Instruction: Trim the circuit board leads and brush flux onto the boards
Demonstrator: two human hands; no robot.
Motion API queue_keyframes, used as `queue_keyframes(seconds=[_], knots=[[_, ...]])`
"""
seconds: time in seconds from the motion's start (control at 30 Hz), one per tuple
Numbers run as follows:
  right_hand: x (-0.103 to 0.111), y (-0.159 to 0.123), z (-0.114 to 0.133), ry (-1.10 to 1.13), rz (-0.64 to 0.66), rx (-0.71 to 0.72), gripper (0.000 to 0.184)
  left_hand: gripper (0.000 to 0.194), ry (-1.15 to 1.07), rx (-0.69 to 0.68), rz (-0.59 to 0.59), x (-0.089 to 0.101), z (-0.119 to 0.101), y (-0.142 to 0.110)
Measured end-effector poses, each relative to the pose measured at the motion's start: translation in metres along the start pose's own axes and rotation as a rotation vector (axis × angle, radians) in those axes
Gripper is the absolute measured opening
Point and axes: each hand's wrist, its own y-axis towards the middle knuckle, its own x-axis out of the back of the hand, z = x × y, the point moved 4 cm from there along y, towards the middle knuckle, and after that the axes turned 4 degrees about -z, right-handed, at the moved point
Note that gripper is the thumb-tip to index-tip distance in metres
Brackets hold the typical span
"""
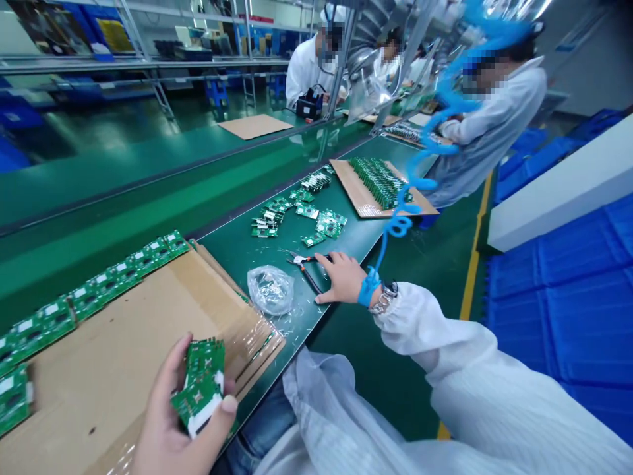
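My left hand (pixel 171 415) is closed round a small stack of green circuit boards (pixel 200 382), held above a sheet of brown cardboard (pixel 123 349). My right hand (pixel 343 277) lies on the green bench with its fingers resting on a pair of cutting pliers (pixel 305 266); a blue wrist strap (pixel 368 287) with a coiled blue cord (pixel 400 224) is on that wrist. A crumpled clear plastic bag (pixel 271 289) sits between my hands.
A row of green boards (pixel 99 284) lines the cardboard's far edge. Loose boards (pixel 297 214) lie further along the bench, then another cardboard sheet with several standing boards (pixel 378 181). People in white coats work beyond. Blue crates (pixel 558 290) stand at the right.
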Motion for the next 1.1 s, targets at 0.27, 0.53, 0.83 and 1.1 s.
queue_keyframes(seconds=[0.27, 0.53, 0.83, 1.1], knots=[[0.024, 0.003, 0.010, 0.074, 0.068, 0.020, 0.051, 0.085, -0.049, -0.020, -0.013, -0.018, -0.017, -0.013], [0.032, -0.069, 0.029, 1.651, 0.491, -0.102, 0.052, 0.084, -0.076, -0.031, 0.003, -0.021, -0.011, -0.011], [0.007, -0.123, 0.116, 2.065, 0.715, -0.018, 0.060, 0.084, -0.007, -0.085, 0.075, -0.025, -0.011, -0.005], [0.064, -0.075, 0.089, 0.416, -0.312, 0.584, 0.051, 0.072, 0.117, -0.208, 0.042, -0.030, -0.029, -0.013]])
